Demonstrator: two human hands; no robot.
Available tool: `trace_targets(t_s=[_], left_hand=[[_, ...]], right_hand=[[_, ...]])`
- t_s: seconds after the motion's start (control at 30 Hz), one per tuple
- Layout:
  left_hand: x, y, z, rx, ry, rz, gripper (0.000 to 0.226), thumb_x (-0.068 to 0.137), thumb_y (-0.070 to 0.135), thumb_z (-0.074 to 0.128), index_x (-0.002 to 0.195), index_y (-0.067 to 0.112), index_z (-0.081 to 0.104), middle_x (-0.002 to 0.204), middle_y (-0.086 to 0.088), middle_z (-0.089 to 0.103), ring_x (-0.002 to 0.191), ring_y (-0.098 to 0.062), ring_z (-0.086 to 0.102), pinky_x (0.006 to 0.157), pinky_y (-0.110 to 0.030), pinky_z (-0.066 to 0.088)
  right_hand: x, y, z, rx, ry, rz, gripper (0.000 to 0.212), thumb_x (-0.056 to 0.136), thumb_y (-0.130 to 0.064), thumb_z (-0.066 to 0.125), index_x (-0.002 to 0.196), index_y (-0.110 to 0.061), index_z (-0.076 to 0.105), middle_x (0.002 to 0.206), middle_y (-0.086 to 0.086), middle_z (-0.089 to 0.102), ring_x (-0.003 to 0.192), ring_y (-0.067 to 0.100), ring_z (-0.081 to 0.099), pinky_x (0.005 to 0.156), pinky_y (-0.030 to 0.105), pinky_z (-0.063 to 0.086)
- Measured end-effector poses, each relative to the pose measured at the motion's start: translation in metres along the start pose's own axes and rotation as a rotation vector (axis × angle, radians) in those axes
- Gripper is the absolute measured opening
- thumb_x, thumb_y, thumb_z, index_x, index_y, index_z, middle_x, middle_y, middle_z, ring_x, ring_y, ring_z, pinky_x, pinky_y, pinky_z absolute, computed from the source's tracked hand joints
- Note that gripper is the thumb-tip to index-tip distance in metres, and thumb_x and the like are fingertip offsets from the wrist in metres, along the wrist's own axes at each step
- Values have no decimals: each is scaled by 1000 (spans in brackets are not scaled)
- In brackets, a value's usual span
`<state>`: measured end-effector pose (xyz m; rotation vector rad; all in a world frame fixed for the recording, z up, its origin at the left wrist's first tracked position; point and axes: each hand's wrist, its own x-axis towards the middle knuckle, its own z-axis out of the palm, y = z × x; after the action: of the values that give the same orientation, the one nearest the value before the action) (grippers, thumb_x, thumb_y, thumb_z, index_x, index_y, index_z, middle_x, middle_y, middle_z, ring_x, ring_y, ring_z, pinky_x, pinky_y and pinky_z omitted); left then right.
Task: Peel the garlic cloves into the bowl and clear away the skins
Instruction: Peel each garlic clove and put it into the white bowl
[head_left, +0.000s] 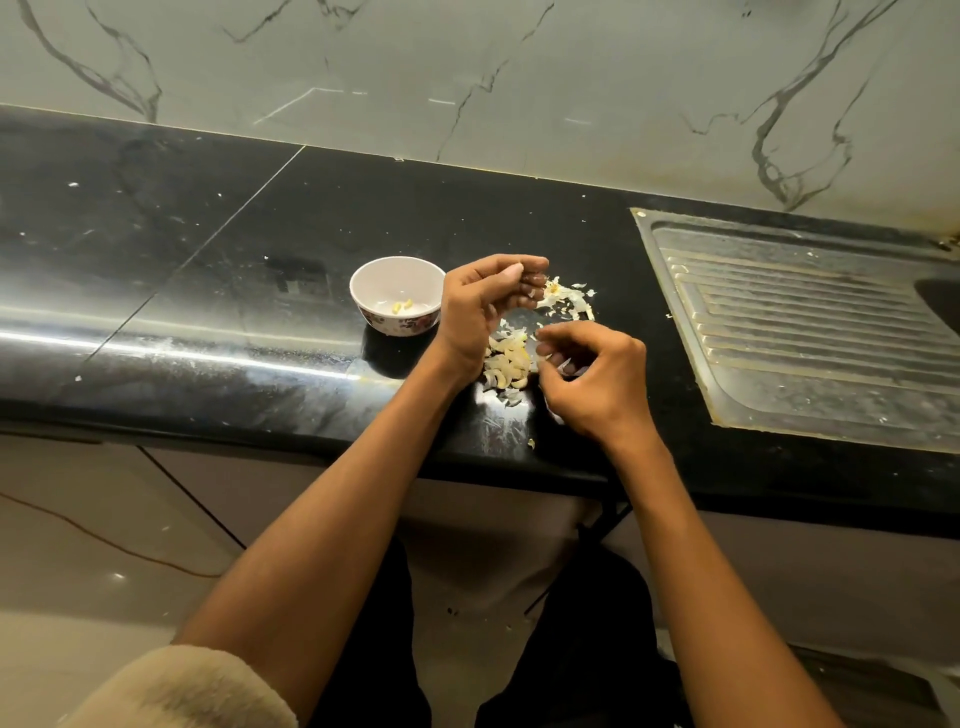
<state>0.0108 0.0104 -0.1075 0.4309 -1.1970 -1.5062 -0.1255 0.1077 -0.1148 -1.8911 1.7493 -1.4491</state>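
Mid-peel, by the look of it: left hand (480, 306) raised just right of the bowl (397, 294), fingers curled inward with something small and pale at the fingertips, though too small to tell whether clove or skin. Right hand (592, 374) low over the tabletop (234, 270), fingers bent and pinching a whitish scrap, probably skin. Between and under the hands, a heap of garlic cloves (508, 364) mixed with husk; just beyond the left fingertips, a looser scatter of skins (569, 301). Only a couple of peeled cloves (401, 306) in the bowl so far, so likely early in the job. To do the step well: pinch at the clove's root end, strip the skin off in one pull, drop the bare clove straight into the bowl rather than back onto the heap, and keep husk out of the bowl. Better to push skins toward the far scatter so peeled and unpeeled stay apart. Around: steel sink drainboard (810, 332) to the right, well apart from the garlic; marble-patterned wall (467, 78) behind; white specks strewn over the dark surface. In the way: bowl sitting close to the left wrist, easy to knock; light husk prone to sticking to fingers and sliding off the near edge.
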Motion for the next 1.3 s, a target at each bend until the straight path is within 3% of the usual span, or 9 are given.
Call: trace_targets(t_s=[0.2,0.37,0.5,0.6,0.8,0.93,1.07,1.3], left_hand=[[-4,-7,2,365,81,129,21,89,1,65,106,1,76,100,-12,77,95,-23,74,85,-32,58],[-2,-16,6,637,72,188,16,87,1,75,102,5,80,98,-6,77,93,-18,75,89,-40,61],[-1,-16,5,642,106,151,19,83,4,82,101,9,81,96,-4,78,90,-18,76,86,-45,62],[-1,-13,6,673,136,130,20,81,6,85,100,12,81,93,-2,78,86,-15,76,83,-41,63],[3,-10,10,617,154,90,16,79,5,86,94,6,81,86,-4,79,83,-14,77,80,-33,63],[7,-10,9,634,162,64,12,79,3,86,90,4,81,81,-4,78,75,-9,75,70,-20,57],[8,-8,7,584,127,53,10,82,-2,81,91,0,78,84,-9,77,76,-7,72,72,-19,55],[6,-4,3,545,54,17,8,88,1,76,89,9,76,81,-5,75,75,-7,69,72,-20,54]], right_hand=[[14,10,-6,295,159,191,29,79,10,73,100,-9,78,86,3,78,78,16,76,72,24,60],[38,15,-3,483,175,272,28,76,14,80,98,-4,76,88,11,79,83,22,78,77,27,61],[52,16,5,640,177,379,21,79,11,80,98,3,75,85,14,78,73,19,75,68,24,59],[56,18,7,682,150,411,19,79,4,83,97,4,75,83,12,78,70,18,74,63,24,57],[60,25,6,706,126,428,12,78,-3,87,87,-5,78,83,14,78,74,24,73,77,41,57],[60,27,5,719,110,431,9,81,-2,84,85,-8,78,80,10,77,73,21,71,74,35,58],[59,28,5,670,60,388,6,84,-5,82,86,-9,78,79,7,75,75,21,67,74,38,54],[57,26,4,655,15,326,8,86,-4,80,88,0,74,76,9,72,66,13,64,60,23,52]])
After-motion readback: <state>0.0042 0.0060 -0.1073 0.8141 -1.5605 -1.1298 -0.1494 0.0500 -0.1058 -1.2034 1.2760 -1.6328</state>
